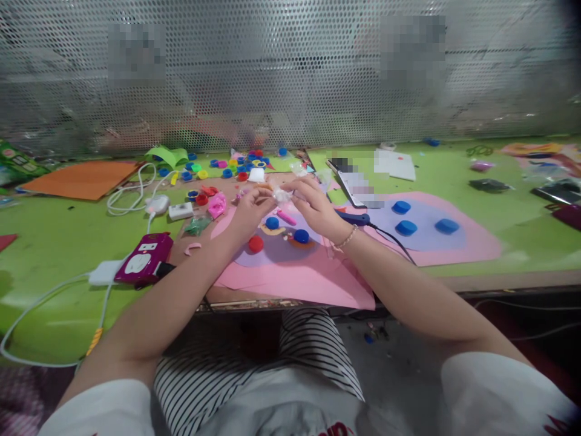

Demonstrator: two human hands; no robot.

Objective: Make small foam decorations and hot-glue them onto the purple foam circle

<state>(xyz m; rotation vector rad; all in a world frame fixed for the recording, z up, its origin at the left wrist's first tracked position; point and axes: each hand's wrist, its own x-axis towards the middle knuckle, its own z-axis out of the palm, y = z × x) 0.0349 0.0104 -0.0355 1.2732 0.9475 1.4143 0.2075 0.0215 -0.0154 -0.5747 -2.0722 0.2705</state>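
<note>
Your left hand [255, 209] and right hand [318, 209] pinch a white wad [282, 195]. At its six o'clock, a pink stick [287, 217] slants ten-to-four.

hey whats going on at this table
A person's left hand and right hand hold a small white piece between their fingers, too blurred to name. Below them, two blue caps and a red cap sit on pink and purple paper. To the right, three more blue caps lie on similar paper.

Matt pink paper [295, 283], perforated metallic-looking panel [272, 79], glossy magenta plastic-looking box [144, 260].
</note>
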